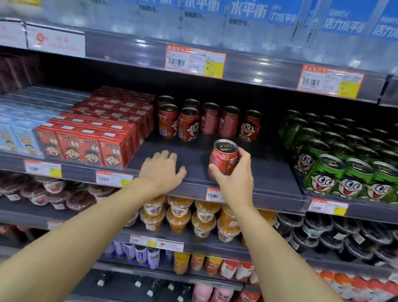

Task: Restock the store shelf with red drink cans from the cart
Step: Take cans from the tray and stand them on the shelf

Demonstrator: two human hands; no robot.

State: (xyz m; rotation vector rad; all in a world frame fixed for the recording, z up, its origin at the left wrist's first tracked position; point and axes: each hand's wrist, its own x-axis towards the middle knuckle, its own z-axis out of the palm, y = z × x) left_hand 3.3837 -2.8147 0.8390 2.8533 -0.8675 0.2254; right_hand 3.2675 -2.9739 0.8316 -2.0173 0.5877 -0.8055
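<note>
Red can [223,157] is being pinched upright by the right hand [237,178], fingers [243,156] wrapping its side over the shelf [253,172], left hand [162,171] resting spread beside, likely needing setting down ahead near standing cans [188,124].

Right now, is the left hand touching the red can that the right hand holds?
Apart. The head view shows the left hand lying flat on the shelf, with bare dark shelf between it and the red can in the right hand.
</note>
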